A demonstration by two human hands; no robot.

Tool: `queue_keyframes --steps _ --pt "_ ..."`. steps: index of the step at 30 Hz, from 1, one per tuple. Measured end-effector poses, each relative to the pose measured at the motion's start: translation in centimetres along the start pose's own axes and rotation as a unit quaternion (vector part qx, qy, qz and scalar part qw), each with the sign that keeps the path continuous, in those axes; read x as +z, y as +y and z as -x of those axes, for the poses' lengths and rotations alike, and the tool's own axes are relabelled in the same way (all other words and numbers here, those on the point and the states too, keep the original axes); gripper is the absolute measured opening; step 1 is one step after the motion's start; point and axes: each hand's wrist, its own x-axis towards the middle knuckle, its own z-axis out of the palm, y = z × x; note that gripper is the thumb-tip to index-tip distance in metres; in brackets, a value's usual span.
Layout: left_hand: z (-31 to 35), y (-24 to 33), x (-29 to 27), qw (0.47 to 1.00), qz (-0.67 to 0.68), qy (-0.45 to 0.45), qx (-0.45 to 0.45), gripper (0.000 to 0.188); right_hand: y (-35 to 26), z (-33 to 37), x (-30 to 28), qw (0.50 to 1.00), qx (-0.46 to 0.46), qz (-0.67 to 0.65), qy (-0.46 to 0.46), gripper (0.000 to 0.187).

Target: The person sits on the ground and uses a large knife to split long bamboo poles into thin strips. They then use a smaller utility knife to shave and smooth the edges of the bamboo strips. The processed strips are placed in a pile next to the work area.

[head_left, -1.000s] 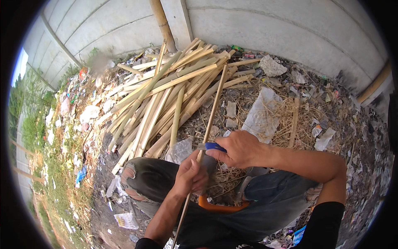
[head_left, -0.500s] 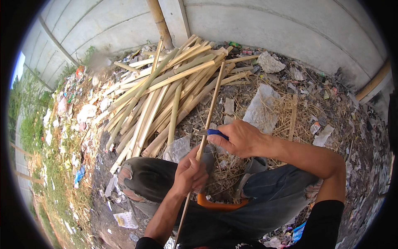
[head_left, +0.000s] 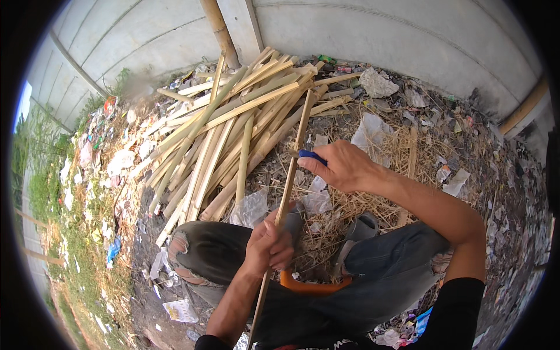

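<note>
A long, narrow bamboo strip point(head_left: 290, 179) slants up and away from my lap, between my knees. Wrapped round its lower part is my left hand point(head_left: 267, 248), closed with the thumb on top. Higher up, my right hand point(head_left: 344, 168) grips a blue-handled knife point(head_left: 312, 156), its thumb along the handle. The short blade meets the strip near the strip's far part; the blade's edge is too small to make out. The strip's near end runs down past my left wrist to the lower edge of the view.
A heap of split bamboo strips point(head_left: 239, 134) lies ahead to the left, against a concrete wall point(head_left: 373, 35). A bamboo pole point(head_left: 221, 34) leans there. Litter, straw point(head_left: 385, 163) and a whitish rock point(head_left: 378, 83) cover the ground. Something orange point(head_left: 312, 287) lies between my legs.
My right hand has slid the knife away from me, farther up the strip. My left hand keeps its hold in nearly the same place.
</note>
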Motion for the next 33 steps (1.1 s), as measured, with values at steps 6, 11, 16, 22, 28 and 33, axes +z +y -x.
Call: queue_keyframes --steps 6,11,16,22,28,33 --pt "-0.3 0.2 0.6 1.0 -0.004 0.024 -0.01 0.074 -1.1 2.4 2.4 0.996 -0.086 0.022 -0.013 0.066" --pt "0.7 -0.4 0.1 0.997 -0.07 0.003 0.006 0.077 3.8 -1.2 -1.2 0.993 0.035 -0.023 0.109 0.069" --pt "0.3 -0.6 0.2 0.997 -0.028 -0.066 -0.021 0.08 10.9 -0.1 -4.5 0.945 0.102 -0.098 0.295 0.068" --pt "0.0 -0.5 0.5 0.994 0.036 -0.091 -0.047 0.079 3.8 1.4 -1.6 0.946 0.095 -0.25 0.184 0.058" --pt "-0.2 -0.5 0.4 0.998 0.02 -0.049 -0.041 0.079 0.2 1.1 3.5 0.951 0.016 -0.29 0.109 0.049" --pt "-0.7 -1.5 0.1 0.998 -0.041 -0.039 0.019 0.072 0.9 0.1 2.7 0.943 0.083 -0.303 0.11 0.044"
